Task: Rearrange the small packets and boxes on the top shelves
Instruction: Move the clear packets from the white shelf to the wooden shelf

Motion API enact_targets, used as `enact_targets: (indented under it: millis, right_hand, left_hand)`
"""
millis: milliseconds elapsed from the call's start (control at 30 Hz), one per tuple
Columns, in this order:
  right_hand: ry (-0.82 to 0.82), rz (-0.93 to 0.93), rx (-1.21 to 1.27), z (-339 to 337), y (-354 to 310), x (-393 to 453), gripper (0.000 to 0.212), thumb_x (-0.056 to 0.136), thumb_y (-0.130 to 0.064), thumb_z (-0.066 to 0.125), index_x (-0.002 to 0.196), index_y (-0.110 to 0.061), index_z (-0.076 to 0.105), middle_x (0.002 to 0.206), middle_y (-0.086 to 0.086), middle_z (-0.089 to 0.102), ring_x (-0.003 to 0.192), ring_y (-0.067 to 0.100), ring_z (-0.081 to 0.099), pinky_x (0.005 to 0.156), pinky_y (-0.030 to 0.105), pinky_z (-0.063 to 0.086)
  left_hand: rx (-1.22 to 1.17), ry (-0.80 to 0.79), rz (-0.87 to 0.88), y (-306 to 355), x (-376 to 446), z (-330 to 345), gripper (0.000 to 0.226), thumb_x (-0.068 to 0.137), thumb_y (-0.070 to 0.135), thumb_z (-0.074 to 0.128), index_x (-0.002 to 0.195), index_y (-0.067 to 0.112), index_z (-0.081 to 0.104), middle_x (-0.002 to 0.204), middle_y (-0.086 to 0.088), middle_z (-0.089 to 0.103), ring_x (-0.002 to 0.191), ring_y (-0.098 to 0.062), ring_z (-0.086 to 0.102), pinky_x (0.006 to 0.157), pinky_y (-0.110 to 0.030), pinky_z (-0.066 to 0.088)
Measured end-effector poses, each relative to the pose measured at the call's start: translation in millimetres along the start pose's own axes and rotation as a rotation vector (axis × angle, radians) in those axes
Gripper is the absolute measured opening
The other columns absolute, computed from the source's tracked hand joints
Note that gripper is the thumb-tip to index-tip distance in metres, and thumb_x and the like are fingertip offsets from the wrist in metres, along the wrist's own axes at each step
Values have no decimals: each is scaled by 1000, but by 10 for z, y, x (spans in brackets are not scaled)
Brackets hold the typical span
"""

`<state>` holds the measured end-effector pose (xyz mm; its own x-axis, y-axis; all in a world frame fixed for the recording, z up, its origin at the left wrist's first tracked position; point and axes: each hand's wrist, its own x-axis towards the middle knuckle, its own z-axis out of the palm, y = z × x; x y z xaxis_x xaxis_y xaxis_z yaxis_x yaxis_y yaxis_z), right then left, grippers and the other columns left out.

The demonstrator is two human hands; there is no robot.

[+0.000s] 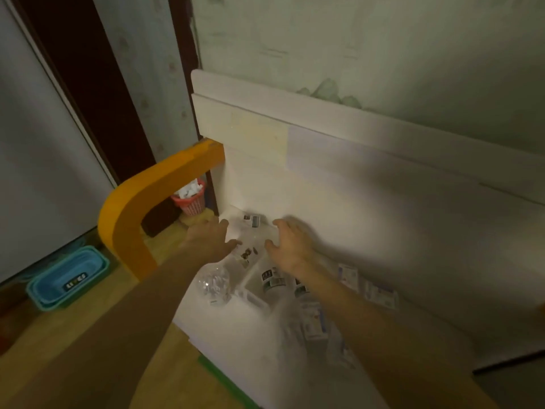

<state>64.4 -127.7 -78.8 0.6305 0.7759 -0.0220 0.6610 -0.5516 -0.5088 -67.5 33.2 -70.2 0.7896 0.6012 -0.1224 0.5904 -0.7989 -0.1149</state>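
Small packets and boxes (312, 317) lie scattered on the white shelf top (383, 231), several beside and under the right forearm; one small box (253, 220) sits at the far left corner against the back panel; a clear plastic bag (213, 286) lies at the near left edge; left hand (211, 240) and right hand (292, 246) hover apart over a clear container (246, 249) (contents blurred), fingers spread, grasping nothing; orange curved rail (132, 214) to the left; pink basket (190, 199) and blue bin (69, 277) on the floor beyond.
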Motion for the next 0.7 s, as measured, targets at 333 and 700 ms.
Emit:
enact_targets:
  millis: [333, 700]
  right_hand:
    - [-53, -12, -133, 470, -292, 131, 95, 65, -90, 41, 139, -32, 44, 140, 0, 53, 133, 27, 42, 113, 48, 25]
    - [60, 118, -138, 475, -475, -209, 106, 68, -85, 57, 148, -19, 34, 149, 0, 43, 139, 22, 34, 121, 45, 13]
  left_hand:
    - [-107, 58, 153, -203, 587, 57, 54, 97, 45, 46, 142, 17, 37, 142, -5, 45, 123, -28, 50, 96, -44, 46]
    - [-261, -18, 347, -245, 930, 278, 64, 87, 46, 60, 142, 21, 37, 137, -6, 51, 122, -26, 51, 93, -41, 48]
